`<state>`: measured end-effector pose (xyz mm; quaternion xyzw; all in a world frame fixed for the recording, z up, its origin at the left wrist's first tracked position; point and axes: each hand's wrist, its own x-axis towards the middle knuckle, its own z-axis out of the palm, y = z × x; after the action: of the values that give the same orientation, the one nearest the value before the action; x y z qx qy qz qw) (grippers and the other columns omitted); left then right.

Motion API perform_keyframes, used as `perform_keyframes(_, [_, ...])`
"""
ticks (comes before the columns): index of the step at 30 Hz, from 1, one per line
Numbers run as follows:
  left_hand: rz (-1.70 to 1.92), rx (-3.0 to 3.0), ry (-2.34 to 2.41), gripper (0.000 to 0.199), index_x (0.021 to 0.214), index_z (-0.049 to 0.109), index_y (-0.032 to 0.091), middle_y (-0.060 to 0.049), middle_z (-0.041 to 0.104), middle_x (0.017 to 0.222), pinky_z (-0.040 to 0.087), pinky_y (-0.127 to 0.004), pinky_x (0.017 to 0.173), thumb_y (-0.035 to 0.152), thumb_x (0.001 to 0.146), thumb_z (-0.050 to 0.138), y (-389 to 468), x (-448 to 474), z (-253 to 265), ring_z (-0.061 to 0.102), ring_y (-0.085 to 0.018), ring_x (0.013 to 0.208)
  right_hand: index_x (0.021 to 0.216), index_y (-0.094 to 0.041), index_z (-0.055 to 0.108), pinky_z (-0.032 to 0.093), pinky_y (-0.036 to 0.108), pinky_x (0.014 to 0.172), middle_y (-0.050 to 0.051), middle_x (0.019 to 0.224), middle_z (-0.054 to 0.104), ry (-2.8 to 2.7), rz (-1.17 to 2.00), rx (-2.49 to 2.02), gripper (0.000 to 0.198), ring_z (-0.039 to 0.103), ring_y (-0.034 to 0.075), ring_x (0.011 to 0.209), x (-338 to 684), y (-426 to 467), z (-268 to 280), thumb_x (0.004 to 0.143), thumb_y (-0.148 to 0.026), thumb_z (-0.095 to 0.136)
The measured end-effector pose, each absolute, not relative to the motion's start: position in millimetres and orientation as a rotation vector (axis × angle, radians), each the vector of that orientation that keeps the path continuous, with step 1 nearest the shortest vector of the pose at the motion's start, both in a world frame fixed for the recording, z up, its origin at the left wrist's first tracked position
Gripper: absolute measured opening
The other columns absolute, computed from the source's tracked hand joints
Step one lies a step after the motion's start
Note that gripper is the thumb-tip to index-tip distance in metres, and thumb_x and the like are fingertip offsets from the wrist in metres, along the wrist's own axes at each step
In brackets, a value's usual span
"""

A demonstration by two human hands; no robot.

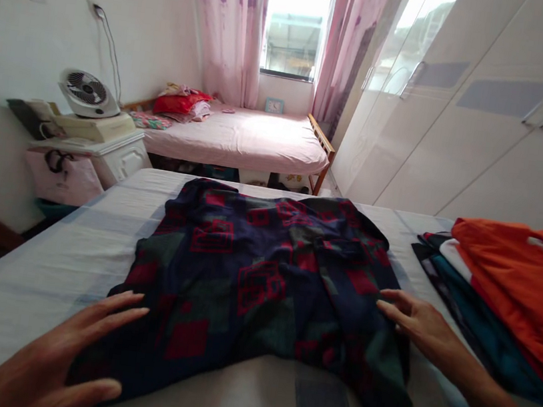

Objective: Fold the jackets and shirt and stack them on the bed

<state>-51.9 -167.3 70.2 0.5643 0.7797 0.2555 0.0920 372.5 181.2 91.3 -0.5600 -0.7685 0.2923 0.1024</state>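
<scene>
A dark patterned shirt (262, 269) in navy, green and red lies spread out on the bed before me, with some wrinkles. Its near edge curves, and a corner juts toward me at the lower right. Over the shirt's near left part my left hand (61, 352) is open, thumb and fingers wide apart. At the right side of the shirt is my right hand (419, 322), its fingers lightly bent and apart, the tips at the cloth. Whether either hand presses on the fabric I cannot tell.
On the right of the bed (67, 255) stands a pile of folded clothes (517, 285), an orange one on top. A second bed (240, 135) is by the window. Left are a fan (87, 93), a white cabinet (126, 156) and a pink bag (65, 178); wardrobes (465, 116) line the right.
</scene>
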Motion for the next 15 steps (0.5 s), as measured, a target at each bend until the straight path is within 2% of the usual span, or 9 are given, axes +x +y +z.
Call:
perform_keyframes(2, [0.785, 1.645, 2.368, 0.061, 0.119, 0.058, 0.047, 0.004, 0.051, 0.137, 0.039, -0.044, 0.105, 0.059, 0.060, 0.069, -182.9, -47.9, 67.7, 0.049, -0.032, 0.123, 0.100, -0.018, 0.063, 0.052, 0.036, 0.069, 0.010, 0.091, 0.069, -2.244, 0.873, -1.614, 0.053, 0.066, 0.026, 0.080, 377.7, 178.6, 87.0, 0.071, -0.059, 0.047])
perform_keyframes(4, [0.755, 1.522, 2.412, 0.056, 0.117, 0.060, 0.042, 0.001, 0.054, 0.134, 0.045, -0.042, 0.099, 0.060, 0.065, 0.064, -185.7, -48.3, 71.1, 0.055, -0.030, 0.117, 0.105, -0.017, 0.061, 0.050, 0.039, 0.079, 0.013, 0.107, 0.066, -2.187, 0.599, -1.612, 0.053, 0.065, 0.028, 0.088, 382.7, 180.4, 81.8, 0.072, -0.057, 0.046])
perform_keyframes(6, [0.736, 1.299, 2.473, 0.055, 0.118, 0.060, 0.033, -0.004, 0.061, 0.123, 0.051, -0.037, 0.086, 0.063, 0.073, 0.051, -178.8, -50.5, 77.7, 0.063, -0.027, 0.101, 0.112, -0.015, 0.059, 0.048, 0.043, 0.084, 0.018, 0.116, 0.061, -2.142, 0.323, -1.651, 0.059, 0.063, 0.031, 0.095, 387.0, 184.1, 76.5, 0.073, -0.058, 0.046])
perform_keyframes(8, [0.730, 1.119, 2.556, 0.060, 0.116, 0.059, 0.023, -0.007, 0.067, 0.107, 0.052, -0.034, 0.076, 0.064, 0.076, 0.043, -166.5, -52.7, 83.3, 0.067, -0.024, 0.084, 0.109, -0.014, 0.060, 0.048, 0.044, 0.083, 0.019, 0.110, 0.063, -2.174, 0.293, -1.715, 0.060, 0.062, 0.034, 0.097, 388.9, 187.4, 72.6, 0.074, -0.060, 0.046])
perform_keyframes(10, [0.699, 1.094, 2.638, 0.065, 0.113, 0.060, 0.017, -0.008, 0.069, 0.093, 0.050, -0.033, 0.073, 0.065, 0.073, 0.043, -153.0, -53.9, 85.5, 0.066, -0.023, 0.077, 0.098, -0.017, 0.065, 0.049, 0.042, 0.079, 0.016, 0.098, 0.068, -2.217, 0.386, -1.753, 0.050, 0.064, 0.034, 0.093, 388.2, 188.2, 71.4, 0.074, -0.057, 0.047])
perform_keyframes(12, [0.630, 1.152, 2.673, 0.060, 0.111, 0.058, 0.016, -0.006, 0.068, 0.084, 0.047, -0.032, 0.071, 0.060, 0.074, 0.044, -141.5, -54.3, 84.6, 0.064, -0.023, 0.076, 0.089, -0.020, 0.067, 0.049, 0.039, 0.074, 0.012, 0.092, 0.071, -2.172, 0.411, -1.728, 0.040, 0.065, 0.032, 0.089, 386.3, 186.6, 72.8, 0.074, -0.051, 0.048])
perform_keyframes(15, [0.498, 1.184, 2.656, 0.043, 0.104, 0.057, 0.017, -0.003, 0.065, 0.072, 0.044, -0.031, 0.066, 0.047, 0.076, 0.043, -131.3, -53.3, 82.3, 0.063, -0.022, 0.070, 0.086, -0.021, 0.068, 0.049, 0.036, 0.069, 0.008, 0.087, 0.072, -1.997, 0.406, -1.632, 0.036, 0.066, 0.028, 0.082, 387.0, 183.8, 76.4, 0.073, -0.047, 0.048])
